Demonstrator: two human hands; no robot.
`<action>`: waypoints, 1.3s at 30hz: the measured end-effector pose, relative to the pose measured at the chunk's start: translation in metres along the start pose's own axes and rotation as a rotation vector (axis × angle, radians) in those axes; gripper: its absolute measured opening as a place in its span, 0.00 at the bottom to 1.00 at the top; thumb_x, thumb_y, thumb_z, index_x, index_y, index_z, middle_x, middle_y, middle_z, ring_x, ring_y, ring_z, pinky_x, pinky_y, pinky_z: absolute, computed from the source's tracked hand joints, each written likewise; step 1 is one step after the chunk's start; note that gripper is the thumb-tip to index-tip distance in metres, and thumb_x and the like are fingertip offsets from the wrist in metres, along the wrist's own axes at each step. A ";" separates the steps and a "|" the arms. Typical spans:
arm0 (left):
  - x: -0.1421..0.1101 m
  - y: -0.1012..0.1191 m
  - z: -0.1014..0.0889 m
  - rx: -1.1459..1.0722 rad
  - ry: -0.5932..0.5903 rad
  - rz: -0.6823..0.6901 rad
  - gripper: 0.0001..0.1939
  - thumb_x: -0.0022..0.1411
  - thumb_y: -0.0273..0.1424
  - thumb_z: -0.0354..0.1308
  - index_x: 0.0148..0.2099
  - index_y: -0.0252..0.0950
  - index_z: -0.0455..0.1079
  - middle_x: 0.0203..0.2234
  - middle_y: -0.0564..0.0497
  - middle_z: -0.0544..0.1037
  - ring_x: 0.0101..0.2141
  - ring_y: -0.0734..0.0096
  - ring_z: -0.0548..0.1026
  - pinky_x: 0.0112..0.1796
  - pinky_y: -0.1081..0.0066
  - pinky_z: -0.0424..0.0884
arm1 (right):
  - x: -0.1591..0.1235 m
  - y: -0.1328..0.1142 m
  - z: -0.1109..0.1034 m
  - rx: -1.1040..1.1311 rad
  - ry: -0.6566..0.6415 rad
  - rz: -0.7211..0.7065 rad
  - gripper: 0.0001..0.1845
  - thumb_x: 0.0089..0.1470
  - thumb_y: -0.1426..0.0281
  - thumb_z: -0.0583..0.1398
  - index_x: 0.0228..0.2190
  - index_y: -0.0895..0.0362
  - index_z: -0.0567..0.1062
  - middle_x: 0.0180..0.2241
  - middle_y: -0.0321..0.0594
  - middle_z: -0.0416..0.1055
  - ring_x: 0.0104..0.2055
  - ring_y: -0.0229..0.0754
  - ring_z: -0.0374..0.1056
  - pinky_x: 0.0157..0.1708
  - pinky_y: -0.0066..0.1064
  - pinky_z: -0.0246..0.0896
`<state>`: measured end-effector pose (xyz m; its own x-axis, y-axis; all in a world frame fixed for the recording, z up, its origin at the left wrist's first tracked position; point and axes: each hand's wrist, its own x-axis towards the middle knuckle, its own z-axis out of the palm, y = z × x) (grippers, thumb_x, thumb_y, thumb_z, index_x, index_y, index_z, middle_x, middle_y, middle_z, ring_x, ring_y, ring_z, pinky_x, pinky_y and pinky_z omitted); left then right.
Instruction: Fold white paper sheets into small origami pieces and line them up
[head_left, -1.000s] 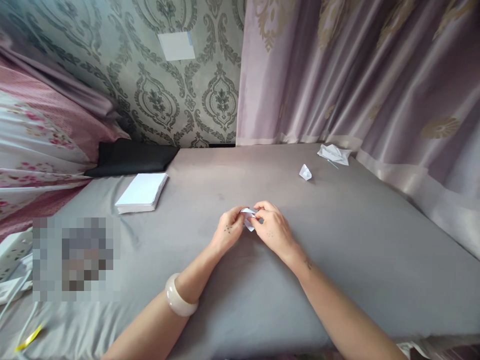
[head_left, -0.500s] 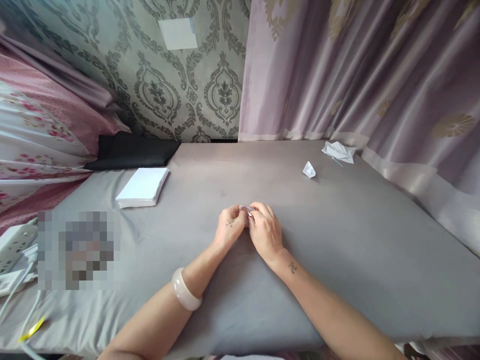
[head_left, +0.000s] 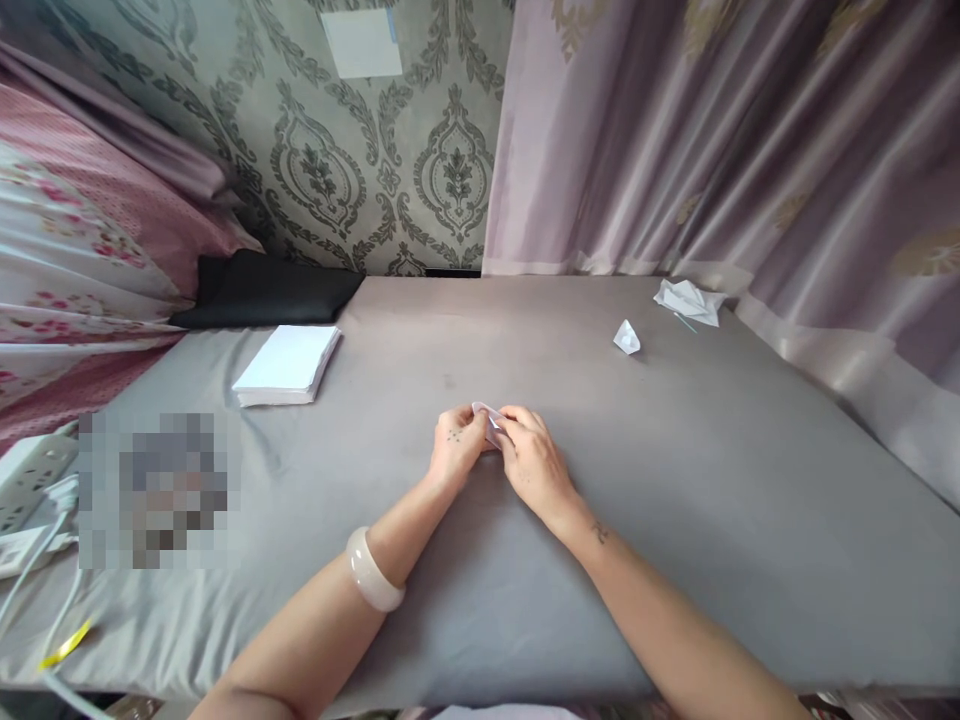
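Note:
A small piece of folded white paper (head_left: 493, 430) is pinched between both hands over the middle of the grey-covered surface. My left hand (head_left: 457, 445) grips its left side, thumb on top. From the other side, my right hand (head_left: 534, 455) closes its thumb and fingers on the right edge. Much of the paper is hidden behind the fingers, so its full shape cannot be made out. Farther back to the right stands a small folded paper piece (head_left: 627, 338), apart from both hands.
A stack of white paper (head_left: 286, 366) lies at the left, in front of a black folded cloth (head_left: 274, 290). More folded papers (head_left: 688, 300) lie at the back right beside a thin pale stick (head_left: 685, 323). A power strip (head_left: 34, 475) with cables sits at the left edge.
The folded paper has turned and been pressed between the fingers, showing a different side. My right hand moved in close to the left, then drew slightly back. The view has tilted a little downward.

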<state>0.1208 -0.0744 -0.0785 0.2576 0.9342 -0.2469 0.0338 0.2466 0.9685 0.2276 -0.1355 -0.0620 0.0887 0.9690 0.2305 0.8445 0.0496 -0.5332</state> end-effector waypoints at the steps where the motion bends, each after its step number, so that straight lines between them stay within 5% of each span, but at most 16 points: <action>1: 0.000 0.001 0.000 0.000 -0.004 -0.002 0.10 0.55 0.34 0.53 0.30 0.32 0.70 0.23 0.50 0.74 0.26 0.71 0.75 0.28 0.72 0.74 | 0.001 0.003 0.000 0.031 -0.006 0.004 0.16 0.59 0.76 0.51 0.42 0.54 0.76 0.48 0.42 0.70 0.48 0.44 0.64 0.47 0.33 0.62; 9: -0.005 0.004 0.006 -0.102 -0.067 -0.007 0.06 0.55 0.29 0.54 0.33 0.31 0.68 0.23 0.51 0.75 0.25 0.72 0.76 0.32 0.70 0.76 | 0.002 0.011 -0.001 0.177 0.048 0.126 0.12 0.56 0.75 0.54 0.35 0.54 0.77 0.47 0.41 0.73 0.49 0.43 0.67 0.50 0.34 0.61; 15: -0.002 0.005 0.005 -0.089 0.077 0.021 0.04 0.53 0.26 0.52 0.34 0.33 0.65 0.26 0.52 0.74 0.29 0.71 0.76 0.33 0.68 0.76 | 0.003 0.009 -0.009 0.378 0.083 0.308 0.16 0.53 0.69 0.58 0.46 0.53 0.71 0.42 0.41 0.76 0.37 0.40 0.73 0.40 0.31 0.66; 18: -0.001 0.004 0.003 -0.025 0.097 0.045 0.05 0.54 0.26 0.51 0.35 0.33 0.66 0.26 0.52 0.73 0.29 0.71 0.75 0.32 0.69 0.75 | 0.004 0.012 -0.009 0.419 0.054 0.384 0.13 0.53 0.69 0.58 0.42 0.56 0.72 0.34 0.40 0.77 0.32 0.40 0.74 0.35 0.30 0.66; 21: -0.002 0.005 0.001 0.135 0.058 0.121 0.09 0.53 0.26 0.53 0.38 0.33 0.67 0.29 0.50 0.75 0.30 0.71 0.75 0.32 0.71 0.73 | 0.005 0.018 -0.011 0.337 0.080 0.294 0.09 0.55 0.70 0.55 0.33 0.56 0.75 0.29 0.40 0.77 0.31 0.41 0.73 0.34 0.31 0.65; 24: -0.006 0.009 0.001 0.183 -0.024 0.182 0.14 0.52 0.27 0.57 0.43 0.33 0.70 0.37 0.46 0.78 0.35 0.68 0.76 0.36 0.71 0.72 | 0.006 0.026 -0.018 0.173 0.152 0.089 0.13 0.58 0.73 0.52 0.35 0.57 0.77 0.34 0.44 0.76 0.37 0.43 0.72 0.39 0.33 0.64; 31: -0.015 0.021 0.004 0.144 -0.232 0.030 0.14 0.56 0.38 0.59 0.38 0.31 0.75 0.29 0.47 0.79 0.30 0.69 0.76 0.32 0.73 0.71 | 0.008 0.037 -0.020 0.259 0.126 -0.079 0.16 0.57 0.77 0.52 0.40 0.55 0.77 0.39 0.42 0.74 0.41 0.39 0.71 0.42 0.29 0.64; 36: -0.014 0.018 0.005 0.102 -0.255 0.028 0.11 0.55 0.30 0.57 0.39 0.30 0.75 0.27 0.49 0.79 0.26 0.74 0.74 0.27 0.76 0.70 | 0.009 0.032 -0.012 0.403 0.249 0.076 0.14 0.54 0.72 0.56 0.43 0.56 0.76 0.39 0.42 0.76 0.38 0.39 0.72 0.40 0.29 0.67; 39: -0.010 0.015 0.004 0.038 -0.157 0.072 0.12 0.53 0.29 0.58 0.40 0.29 0.75 0.27 0.49 0.79 0.26 0.74 0.74 0.27 0.77 0.69 | 0.007 0.030 -0.012 0.480 0.167 0.249 0.15 0.52 0.67 0.59 0.41 0.57 0.77 0.35 0.42 0.78 0.35 0.41 0.74 0.37 0.30 0.68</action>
<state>0.1221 -0.0809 -0.0613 0.4085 0.8965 -0.1713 0.0458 0.1673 0.9848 0.2600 -0.1297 -0.0663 0.3700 0.9159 0.1555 0.4562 -0.0333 -0.8893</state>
